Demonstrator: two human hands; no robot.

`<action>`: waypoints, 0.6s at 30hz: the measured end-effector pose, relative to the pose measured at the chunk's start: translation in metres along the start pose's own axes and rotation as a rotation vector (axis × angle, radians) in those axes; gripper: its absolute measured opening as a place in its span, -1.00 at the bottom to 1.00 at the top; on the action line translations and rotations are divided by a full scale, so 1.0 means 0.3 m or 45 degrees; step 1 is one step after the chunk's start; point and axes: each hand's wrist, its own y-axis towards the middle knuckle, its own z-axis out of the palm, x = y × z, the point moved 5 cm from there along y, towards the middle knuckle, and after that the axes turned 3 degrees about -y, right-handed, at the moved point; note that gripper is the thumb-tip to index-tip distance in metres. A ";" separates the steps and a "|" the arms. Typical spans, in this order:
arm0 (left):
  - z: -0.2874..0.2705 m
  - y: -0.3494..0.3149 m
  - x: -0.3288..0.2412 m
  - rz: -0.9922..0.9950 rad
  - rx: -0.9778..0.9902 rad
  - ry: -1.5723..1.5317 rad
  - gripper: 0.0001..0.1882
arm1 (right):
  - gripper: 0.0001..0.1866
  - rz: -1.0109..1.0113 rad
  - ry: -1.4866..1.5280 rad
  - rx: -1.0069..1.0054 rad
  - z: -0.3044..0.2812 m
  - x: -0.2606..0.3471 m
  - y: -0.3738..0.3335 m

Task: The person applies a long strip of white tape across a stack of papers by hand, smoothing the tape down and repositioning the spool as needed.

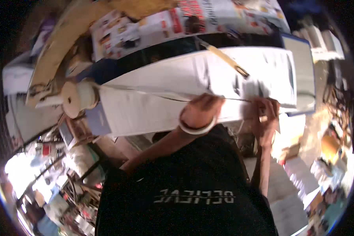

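A thin cord (161, 96) runs from a large spool (86, 96) at the left across a white sheet (153, 114) to my hands. My left hand (202, 110), with a white bangle at the wrist, is closed on the cord above the sheet's near edge. My right hand (266, 118) has its fingers bent and closed at the cord's other end, near the sheet's right side. Between the two hands the cord is drawn fairly straight. Blur hides the exact fingertips. Beyond them lies a tool with a pale wooden handle (226, 59), its thin end pointing away.
Printed paper (153, 29) covers the table's far side, with a dark strip in front of it. A blue-edged board (305, 74) lies under the sheet's right end. On the floor, bags and clutter (74, 161) stand at the left, and stacked pale sheets (283, 196) at the right.
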 end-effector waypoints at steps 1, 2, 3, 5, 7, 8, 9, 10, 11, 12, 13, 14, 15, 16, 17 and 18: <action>0.005 0.010 -0.016 0.037 -0.045 0.046 -0.84 | -0.49 0.026 -0.008 -0.004 0.002 0.006 -0.005; 0.008 0.005 -0.020 0.062 -0.093 0.092 -0.84 | -0.43 0.049 -0.016 -0.006 0.014 0.020 -0.014; 0.002 0.007 -0.028 0.058 -0.088 0.131 -0.83 | -0.60 -0.089 -0.159 -0.126 0.022 0.057 -0.006; -0.006 -0.005 -0.026 0.079 -0.112 0.170 -0.79 | -0.69 -0.271 -0.271 -0.243 0.035 0.114 0.018; -0.011 -0.009 -0.028 0.056 -0.145 0.135 -0.81 | -0.61 -0.213 -0.280 -0.095 0.035 0.136 0.061; -0.021 -0.007 -0.034 0.036 -0.123 0.148 -0.81 | -0.63 -0.144 -0.368 -0.004 0.031 0.143 0.086; -0.011 -0.012 -0.024 0.058 -0.184 0.093 -0.80 | -0.64 -0.207 -0.241 0.060 0.033 0.174 0.128; -0.007 -0.027 -0.010 0.051 -0.219 0.114 -0.80 | -0.65 -0.274 -0.114 0.132 0.043 0.225 0.185; 0.005 -0.045 0.008 0.019 -0.154 0.074 -0.78 | -0.73 -0.362 -0.023 0.184 0.065 0.305 0.238; 0.022 -0.050 0.017 -0.007 -0.088 0.018 -0.76 | -0.74 -0.520 0.125 0.245 0.096 0.401 0.294; 0.006 -0.038 -0.003 0.068 -0.194 0.023 -0.83 | -0.76 -0.527 0.241 0.326 0.130 0.508 0.338; 0.004 -0.030 -0.005 0.076 -0.227 0.031 -0.83 | -0.77 -0.677 0.283 0.398 0.182 0.621 0.382; 0.006 -0.034 -0.003 0.123 -0.242 0.029 -0.82 | -0.75 -0.877 0.390 0.443 0.254 0.739 0.423; 0.019 -0.035 0.003 0.153 -0.252 0.015 -0.82 | -0.72 -0.869 0.530 0.622 0.345 0.839 0.454; 0.045 -0.052 0.023 0.171 -0.261 -0.005 -0.81 | -0.59 -0.939 0.554 0.704 0.455 0.951 0.487; 0.088 -0.059 0.048 0.215 -0.267 -0.048 -0.79 | -0.51 -0.959 0.515 0.783 0.569 1.043 0.511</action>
